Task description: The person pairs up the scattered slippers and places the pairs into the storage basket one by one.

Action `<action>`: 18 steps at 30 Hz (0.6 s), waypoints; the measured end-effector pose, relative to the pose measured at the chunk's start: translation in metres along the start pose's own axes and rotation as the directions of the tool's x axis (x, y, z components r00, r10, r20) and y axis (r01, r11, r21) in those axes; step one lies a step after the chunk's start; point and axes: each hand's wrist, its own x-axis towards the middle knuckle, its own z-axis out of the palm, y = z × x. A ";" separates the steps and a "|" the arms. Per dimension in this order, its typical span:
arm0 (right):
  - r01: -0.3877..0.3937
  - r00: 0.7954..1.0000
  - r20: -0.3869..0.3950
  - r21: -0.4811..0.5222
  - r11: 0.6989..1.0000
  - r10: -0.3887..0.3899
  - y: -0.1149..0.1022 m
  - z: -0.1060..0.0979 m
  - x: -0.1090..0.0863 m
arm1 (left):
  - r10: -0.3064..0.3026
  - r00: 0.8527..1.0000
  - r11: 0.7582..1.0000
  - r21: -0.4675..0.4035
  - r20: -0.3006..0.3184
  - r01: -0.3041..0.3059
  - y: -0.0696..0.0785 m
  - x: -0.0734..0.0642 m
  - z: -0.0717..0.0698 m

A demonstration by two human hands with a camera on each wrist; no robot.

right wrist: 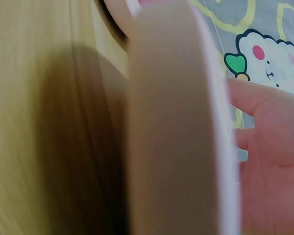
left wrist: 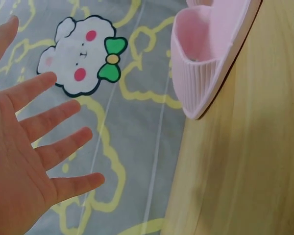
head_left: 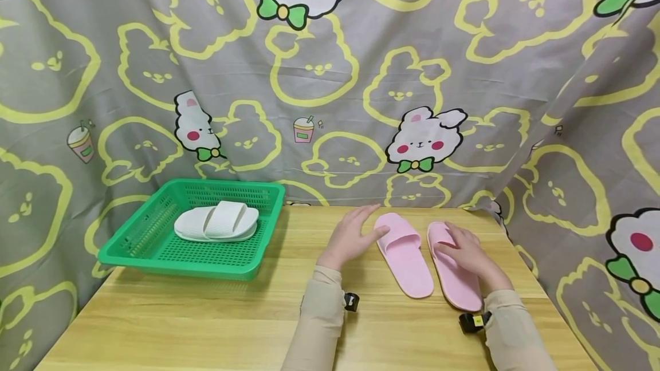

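Two pink slippers stand side by side at the right of the table, toes toward the curtain. My right hand grips the right pink slipper at its strap. In the right wrist view that slipper's sole is blurred and close, tilted off the table with a shadow beside it. Fingers of the right hand show behind the slipper, its thumb side partly hidden. My left hand, fingers spread, hovers just left of the left pink slipper. In the left wrist view, nothing lies in the left hand.
A green plastic basket stands at the table's left, holding white slippers stacked together. The wooden table ends at a grey curtain with cartoon prints, which also hangs along both sides.
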 end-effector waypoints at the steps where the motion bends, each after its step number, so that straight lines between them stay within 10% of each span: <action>1: -0.008 1.000 -0.003 0.003 1.000 0.008 0.001 0.000 0.000 | -0.002 1.000 1.000 -0.002 0.003 0.002 0.000 0.000 0.001; 18: -0.194 0.980 -0.051 -0.003 0.981 0.194 0.009 -0.014 -0.003 | -0.029 0.998 0.999 -0.044 0.049 0.031 -0.003 0.004 0.018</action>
